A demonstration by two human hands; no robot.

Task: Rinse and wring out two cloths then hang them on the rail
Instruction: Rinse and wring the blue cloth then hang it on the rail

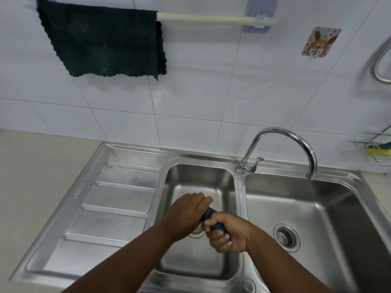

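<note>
A dark green cloth (101, 41) hangs spread over the left part of the pale rail (215, 19) on the tiled wall. Over the small left basin (196, 176) of the steel sink, both my hands grip a dark blue cloth (209, 215) twisted into a tight roll. My left hand (186, 212) holds its far end, knuckles up. My right hand (226, 233) is fisted around the near end. Only a short piece of the blue cloth shows between the two hands.
A chrome tap (283, 142) arches over the larger right basin (317, 210); no water runs from it. A ribbed drainboard (110, 206) lies to the left. At the right edge are a wire rack with a yellow-green sponge (378, 151), a metal hose (380, 60) and a wall hook (320, 42).
</note>
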